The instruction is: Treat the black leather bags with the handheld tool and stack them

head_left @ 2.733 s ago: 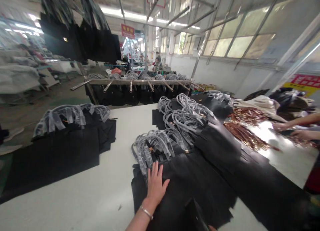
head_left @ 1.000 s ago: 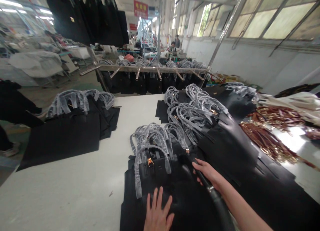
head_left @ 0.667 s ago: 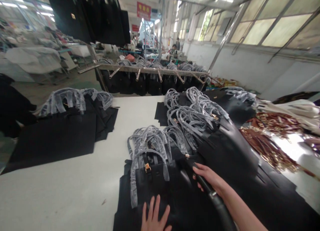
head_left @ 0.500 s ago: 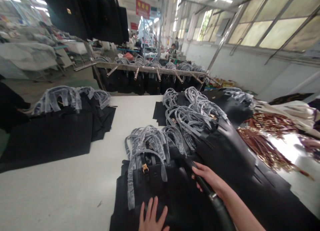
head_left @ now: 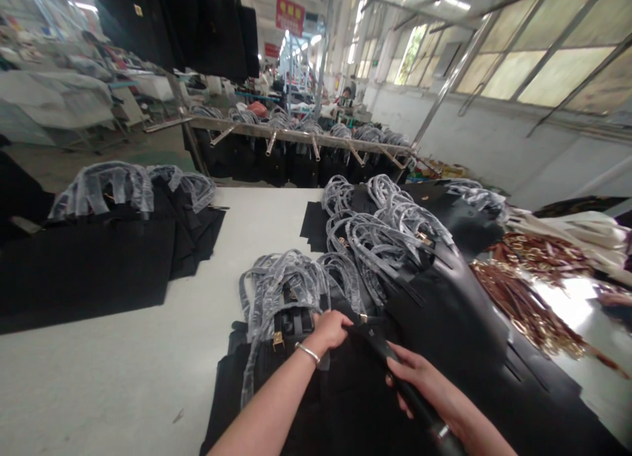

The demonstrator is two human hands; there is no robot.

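My right hand (head_left: 415,377) is wrapped around a long black handheld tool (head_left: 419,403) with a silver ring. Its narrower end points up and left over a black handbag (head_left: 340,403) lying flat. Beside that end my left hand (head_left: 332,329), with a bracelet at the wrist, is closed in a pinch near the bag's top edge; what is between its fingers is hidden. Plastic-wrapped handles (head_left: 284,285) loop up from the bag, to the left of and behind my left hand. A gold buckle (head_left: 278,341) shows on a dark strap left of my wrist.
More black bags with wrapped handles (head_left: 395,232) are heaped to the right, and another pile (head_left: 89,265) is at the left. Brown straps with gold rings (head_left: 528,304) lie far right on the white table (head_left: 123,377). A metal rack (head_left: 296,135) stands behind.
My left hand has moved up from lying spread on the bag's front to its top edge, and its fingers have closed. The right hand and tool have shifted slightly down and right.
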